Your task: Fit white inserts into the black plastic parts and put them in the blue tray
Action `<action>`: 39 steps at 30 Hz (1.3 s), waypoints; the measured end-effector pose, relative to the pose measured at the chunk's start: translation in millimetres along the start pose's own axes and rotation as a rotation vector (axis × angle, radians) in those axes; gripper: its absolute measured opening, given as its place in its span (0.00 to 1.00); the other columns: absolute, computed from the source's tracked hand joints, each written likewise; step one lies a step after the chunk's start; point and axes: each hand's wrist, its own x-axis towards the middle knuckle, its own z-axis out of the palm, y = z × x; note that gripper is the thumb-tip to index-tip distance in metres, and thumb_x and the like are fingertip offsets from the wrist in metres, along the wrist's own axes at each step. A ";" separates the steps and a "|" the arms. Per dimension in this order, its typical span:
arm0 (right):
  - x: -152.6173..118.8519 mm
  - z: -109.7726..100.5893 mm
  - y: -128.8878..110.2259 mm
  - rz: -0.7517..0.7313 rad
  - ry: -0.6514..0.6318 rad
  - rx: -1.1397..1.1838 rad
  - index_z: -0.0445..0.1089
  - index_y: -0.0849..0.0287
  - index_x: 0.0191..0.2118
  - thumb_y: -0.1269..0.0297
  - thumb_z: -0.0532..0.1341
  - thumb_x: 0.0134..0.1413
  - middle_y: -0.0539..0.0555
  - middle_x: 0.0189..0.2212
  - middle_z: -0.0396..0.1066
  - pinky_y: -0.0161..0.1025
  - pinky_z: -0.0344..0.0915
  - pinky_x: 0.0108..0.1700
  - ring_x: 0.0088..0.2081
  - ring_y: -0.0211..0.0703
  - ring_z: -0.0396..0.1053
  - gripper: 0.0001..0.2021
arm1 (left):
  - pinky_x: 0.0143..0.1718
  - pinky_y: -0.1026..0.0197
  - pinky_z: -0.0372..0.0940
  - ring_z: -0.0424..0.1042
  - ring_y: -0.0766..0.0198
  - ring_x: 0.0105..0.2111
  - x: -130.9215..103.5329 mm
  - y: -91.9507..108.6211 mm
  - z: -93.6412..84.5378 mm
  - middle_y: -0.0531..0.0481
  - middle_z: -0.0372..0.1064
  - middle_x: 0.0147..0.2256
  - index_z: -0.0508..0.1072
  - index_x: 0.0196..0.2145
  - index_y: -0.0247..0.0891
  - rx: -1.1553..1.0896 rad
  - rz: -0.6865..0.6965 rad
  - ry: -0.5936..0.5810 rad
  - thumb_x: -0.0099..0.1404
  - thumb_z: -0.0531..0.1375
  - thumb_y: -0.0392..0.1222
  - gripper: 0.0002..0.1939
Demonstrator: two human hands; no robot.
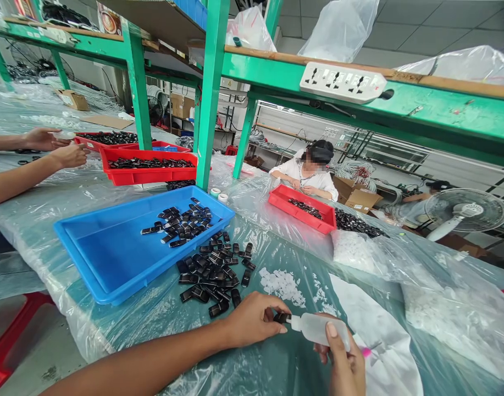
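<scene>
Right hand [343, 353] curled around bottle [314, 328].

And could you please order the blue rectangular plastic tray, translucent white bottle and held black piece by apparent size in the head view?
Largest to smallest:
Blue rectangular plastic tray
Translucent white bottle
Held black piece, partly hidden by the left hand

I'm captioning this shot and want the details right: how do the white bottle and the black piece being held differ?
The white bottle is pale and cloudy, while the black piece is dark. The white bottle is clearly larger than the black piece. The right hand grips the white bottle; the left hand pinches the black piece. Both are held up close together.
</scene>
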 end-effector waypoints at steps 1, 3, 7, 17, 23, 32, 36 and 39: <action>0.0 0.0 -0.1 0.001 0.008 0.013 0.67 0.60 0.38 0.44 0.60 0.45 0.45 0.16 0.60 0.34 0.50 0.24 0.21 0.35 0.53 0.23 | 0.29 0.67 0.61 0.70 0.63 0.30 0.1 0.4 0.4 0.49 0.73 0.34 0.74 0.42 0.38 -0.029 -0.012 0.000 0.56 0.62 0.42 0.14; -0.3 0.0 -1.0 -0.002 0.026 0.030 0.66 0.60 0.38 0.44 0.60 0.45 0.45 0.16 0.60 0.34 0.51 0.24 0.21 0.35 0.54 0.23 | 0.29 0.67 0.62 0.70 0.64 0.30 0.1 1.8 0.8 0.47 0.73 0.35 0.74 0.41 0.36 -0.086 -0.026 -0.001 0.56 0.62 0.42 0.15; -1.9 0.1 -2.9 -0.009 0.056 -0.004 0.66 0.60 0.38 0.43 0.60 0.45 0.45 0.19 0.62 0.34 0.52 0.26 0.21 0.34 0.54 0.24 | 0.30 0.67 0.63 0.70 0.64 0.30 0.3 3.1 0.6 0.46 0.73 0.36 0.74 0.41 0.34 -0.135 -0.015 0.000 0.56 0.62 0.42 0.14; -10.1 4.6 -4.1 -0.137 0.094 -0.128 0.67 0.59 0.38 0.44 0.63 0.41 0.53 0.35 0.69 0.37 0.60 0.36 0.37 0.46 0.65 0.24 | 0.27 0.68 0.61 0.68 0.66 0.27 0.8 -2.6 2.0 0.50 0.73 0.33 0.74 0.38 0.37 -0.040 0.017 0.014 0.55 0.63 0.43 0.13; -13.2 6.6 -4.7 -0.200 0.093 -0.153 0.68 0.59 0.38 0.46 0.63 0.41 0.54 0.38 0.69 0.38 0.59 0.40 0.40 0.47 0.64 0.23 | 0.27 0.69 0.60 0.68 0.66 0.28 0.7 -2.7 1.7 0.51 0.73 0.34 0.74 0.38 0.39 0.030 0.037 0.018 0.55 0.63 0.44 0.12; -11.7 4.5 -5.4 -0.145 0.080 -0.166 0.67 0.58 0.38 0.43 0.62 0.41 0.53 0.35 0.68 0.37 0.59 0.34 0.37 0.47 0.64 0.24 | 0.26 0.69 0.59 0.69 0.66 0.28 -1.4 1.9 0.1 0.52 0.73 0.34 0.74 0.38 0.40 0.081 0.045 0.013 0.56 0.62 0.45 0.12; -11.9 4.4 -3.6 -0.154 0.083 -0.182 0.67 0.59 0.38 0.43 0.62 0.41 0.54 0.37 0.68 0.38 0.59 0.37 0.38 0.48 0.64 0.24 | 0.27 0.69 0.59 0.69 0.66 0.28 -1.0 0.4 0.8 0.51 0.73 0.34 0.74 0.37 0.39 0.085 0.049 0.015 0.56 0.63 0.45 0.11; -13.5 3.2 -0.1 -0.242 0.089 -0.208 0.68 0.59 0.36 0.45 0.64 0.40 0.55 0.37 0.69 0.38 0.58 0.39 0.40 0.48 0.64 0.23 | 0.27 0.69 0.60 0.69 0.65 0.28 -0.8 -1.7 2.1 0.50 0.73 0.34 0.74 0.36 0.39 0.051 0.046 0.009 0.56 0.63 0.45 0.11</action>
